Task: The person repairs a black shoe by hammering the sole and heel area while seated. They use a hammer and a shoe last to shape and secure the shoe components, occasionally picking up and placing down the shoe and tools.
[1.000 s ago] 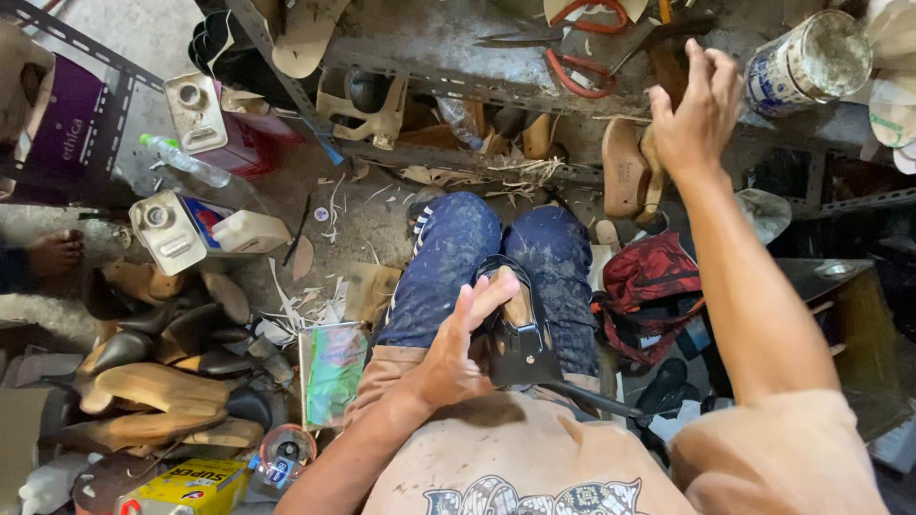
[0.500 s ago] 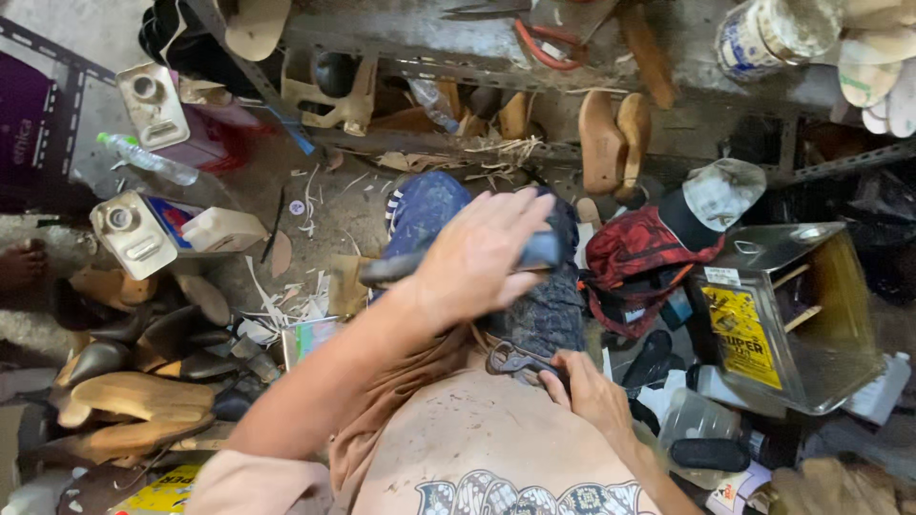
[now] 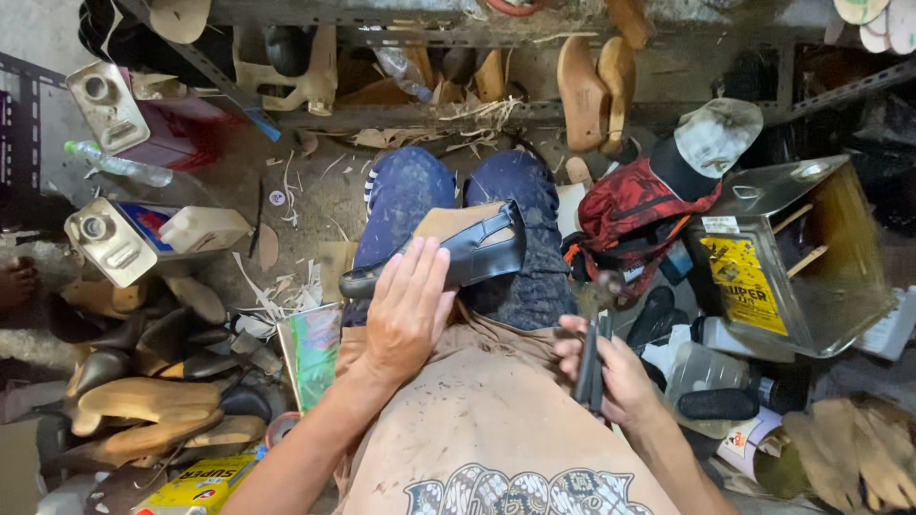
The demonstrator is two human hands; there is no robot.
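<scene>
- the left hand [image 3: 405, 310] lies flat, fingers stretched, pressing on a black sandal [image 3: 448, 257] of smooth, leathery material; it clamps nothing.
- the sandal rests across the person's lap on dusty blue jeans [image 3: 520, 191], its tan sole face showing under a curved black strap.
- the right hand [image 3: 611, 377] is clenched round the slim dark handle of a hammer [image 3: 593, 334], whose blurred metal head points up just beside the right thigh.
- a dented square metal tin [image 3: 792, 257] with a yellow label stands open at the right, near crumpled red-and-black cloth [image 3: 634, 205].
- smooth wooden shoe lasts [image 3: 596, 86] lean on a metal shelf ahead; more tan and dark lasts [image 3: 134, 401] pile at the left.
- pale shavings litter the gritty floor [image 3: 305, 186].
</scene>
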